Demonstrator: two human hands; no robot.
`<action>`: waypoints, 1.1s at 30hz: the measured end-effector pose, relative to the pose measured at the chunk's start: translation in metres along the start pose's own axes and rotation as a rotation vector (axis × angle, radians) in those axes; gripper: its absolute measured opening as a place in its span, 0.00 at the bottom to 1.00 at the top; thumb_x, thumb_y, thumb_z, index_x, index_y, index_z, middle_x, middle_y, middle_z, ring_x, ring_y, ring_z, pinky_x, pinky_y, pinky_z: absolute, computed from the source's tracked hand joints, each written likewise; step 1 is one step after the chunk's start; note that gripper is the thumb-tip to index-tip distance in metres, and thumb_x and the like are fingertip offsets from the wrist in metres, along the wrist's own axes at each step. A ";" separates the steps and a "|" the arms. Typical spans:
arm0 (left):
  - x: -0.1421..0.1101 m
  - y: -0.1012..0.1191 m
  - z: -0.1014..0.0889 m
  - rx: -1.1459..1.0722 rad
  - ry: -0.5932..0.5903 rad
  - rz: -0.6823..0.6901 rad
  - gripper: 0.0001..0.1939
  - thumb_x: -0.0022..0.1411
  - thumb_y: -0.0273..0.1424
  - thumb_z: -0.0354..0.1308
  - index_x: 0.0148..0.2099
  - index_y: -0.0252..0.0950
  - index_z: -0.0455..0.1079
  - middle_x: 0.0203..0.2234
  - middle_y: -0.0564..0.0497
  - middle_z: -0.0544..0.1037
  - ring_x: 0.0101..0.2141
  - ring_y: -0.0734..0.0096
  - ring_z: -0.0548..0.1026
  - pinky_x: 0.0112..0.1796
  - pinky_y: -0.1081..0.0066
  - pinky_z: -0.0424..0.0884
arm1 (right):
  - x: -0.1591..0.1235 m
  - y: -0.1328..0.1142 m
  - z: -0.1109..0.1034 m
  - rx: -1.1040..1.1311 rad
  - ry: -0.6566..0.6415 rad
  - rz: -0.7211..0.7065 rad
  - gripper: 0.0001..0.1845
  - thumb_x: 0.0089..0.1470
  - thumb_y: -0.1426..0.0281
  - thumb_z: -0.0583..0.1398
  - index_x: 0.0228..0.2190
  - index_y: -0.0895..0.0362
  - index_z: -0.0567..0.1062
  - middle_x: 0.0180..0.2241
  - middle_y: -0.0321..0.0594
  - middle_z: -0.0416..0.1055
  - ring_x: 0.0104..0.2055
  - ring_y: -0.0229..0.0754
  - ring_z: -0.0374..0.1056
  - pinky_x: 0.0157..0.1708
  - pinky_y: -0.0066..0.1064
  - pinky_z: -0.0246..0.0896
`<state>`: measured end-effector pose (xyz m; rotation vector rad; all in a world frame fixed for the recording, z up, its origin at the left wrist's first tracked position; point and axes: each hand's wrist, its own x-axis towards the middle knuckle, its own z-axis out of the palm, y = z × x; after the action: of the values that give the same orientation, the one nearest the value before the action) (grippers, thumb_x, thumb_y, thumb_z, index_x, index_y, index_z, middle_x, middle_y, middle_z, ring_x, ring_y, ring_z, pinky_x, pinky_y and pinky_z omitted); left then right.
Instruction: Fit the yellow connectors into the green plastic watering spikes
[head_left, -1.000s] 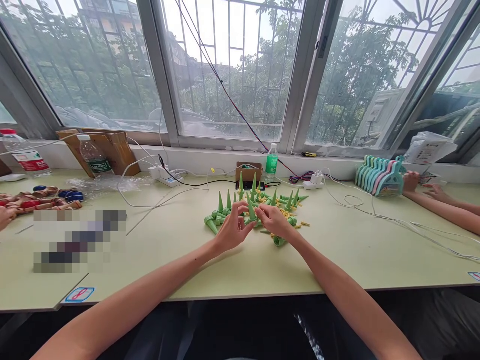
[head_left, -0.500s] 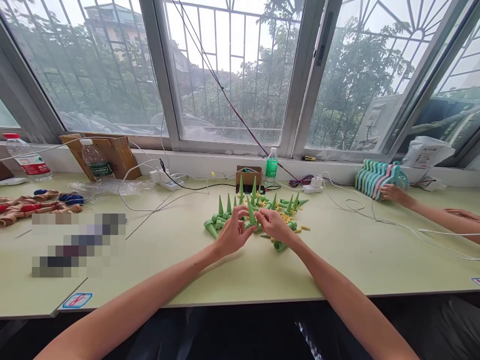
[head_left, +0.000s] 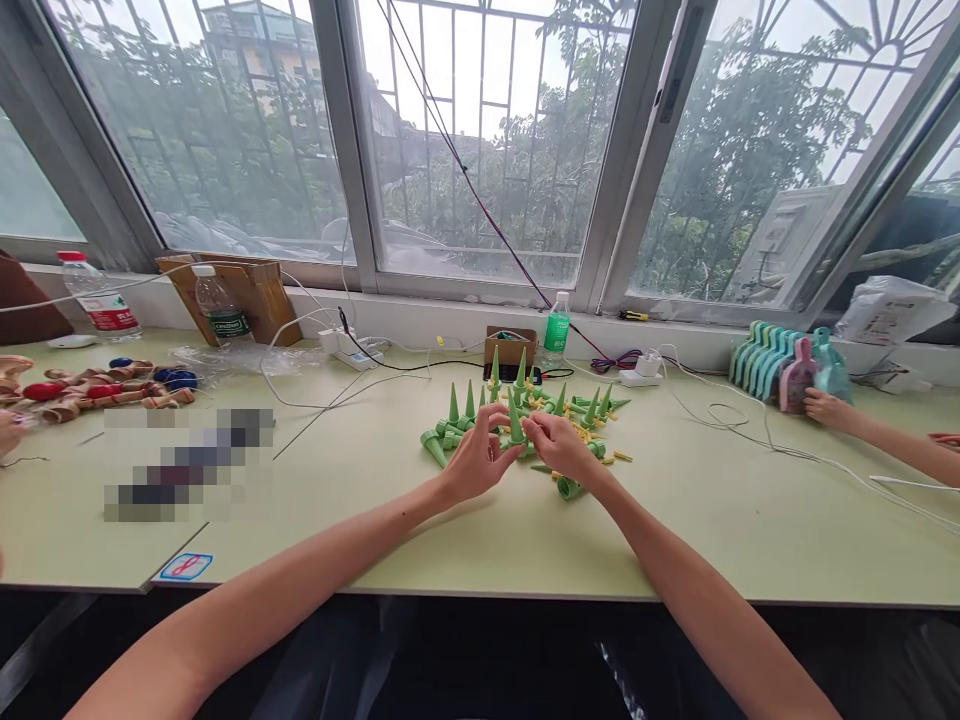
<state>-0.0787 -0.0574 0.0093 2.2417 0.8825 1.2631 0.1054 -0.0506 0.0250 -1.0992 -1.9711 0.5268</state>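
My left hand (head_left: 484, 458) is curled around the lower part of an upright green plastic spike (head_left: 515, 418), its thumb and forefinger near the wide base. From the other side my right hand (head_left: 561, 446) pinches close to the same spike's base. Whatever lies between the right fingertips is hidden. Behind and around both hands are several more green spikes (head_left: 453, 405), some standing and some lying down. Small yellow pieces (head_left: 619, 456) are scattered among them. One spike lies with its open threaded end (head_left: 568, 488) toward me, just below my right hand.
A small cardboard box (head_left: 510, 345) and a green-labelled bottle (head_left: 557, 325) stand behind the spikes. A co-worker's hand (head_left: 829, 410) touches a row of pastel plastic pieces (head_left: 765, 360) at right. Wooden toys (head_left: 97, 390) lie left; cables (head_left: 712, 415) cross the table.
My view has turned slightly left, so the scene sits further right. Both my hands stay at the same spike. The co-worker's hand at right has shifted a pink piece; another person's hand shows at the left edge.
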 end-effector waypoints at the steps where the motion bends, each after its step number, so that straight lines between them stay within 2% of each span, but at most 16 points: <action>1: 0.000 0.000 0.000 -0.003 0.002 -0.002 0.25 0.62 0.34 0.58 0.55 0.42 0.48 0.43 0.49 0.71 0.17 0.89 0.63 0.21 0.79 0.62 | 0.000 0.000 0.000 -0.005 -0.001 0.001 0.24 0.63 0.54 0.48 0.20 0.54 0.57 0.17 0.32 0.57 0.21 0.36 0.53 0.24 0.28 0.47; 11: 0.001 0.001 0.000 0.010 0.005 -0.015 0.25 0.61 0.36 0.58 0.56 0.41 0.51 0.43 0.46 0.74 0.16 0.86 0.65 0.21 0.78 0.62 | -0.001 0.001 -0.002 -0.018 0.011 -0.011 0.24 0.62 0.54 0.48 0.20 0.55 0.57 0.18 0.32 0.57 0.22 0.35 0.52 0.24 0.28 0.46; 16: 0.003 0.001 -0.001 0.055 -0.005 -0.010 0.22 0.61 0.36 0.58 0.54 0.41 0.55 0.43 0.47 0.75 0.15 0.86 0.64 0.21 0.77 0.63 | -0.001 -0.001 -0.003 -0.031 0.009 -0.018 0.23 0.63 0.55 0.48 0.21 0.56 0.58 0.20 0.33 0.59 0.22 0.34 0.52 0.24 0.28 0.44; 26: 0.003 -0.004 0.000 0.032 0.007 0.056 0.20 0.62 0.34 0.57 0.55 0.40 0.58 0.43 0.46 0.72 0.17 0.88 0.62 0.19 0.80 0.62 | 0.001 0.001 0.000 -0.026 0.013 -0.014 0.23 0.62 0.57 0.48 0.20 0.56 0.61 0.19 0.33 0.60 0.23 0.35 0.54 0.25 0.27 0.46; 33: 0.004 -0.007 0.000 0.022 0.001 0.072 0.20 0.63 0.33 0.56 0.56 0.39 0.59 0.43 0.46 0.71 0.18 0.88 0.62 0.18 0.81 0.63 | 0.002 0.003 0.002 -0.025 -0.005 0.003 0.24 0.63 0.55 0.48 0.20 0.56 0.60 0.17 0.32 0.57 0.22 0.34 0.54 0.25 0.27 0.46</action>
<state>-0.0793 -0.0500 0.0073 2.3084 0.8270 1.2927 0.1051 -0.0473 0.0229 -1.1179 -1.9852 0.5078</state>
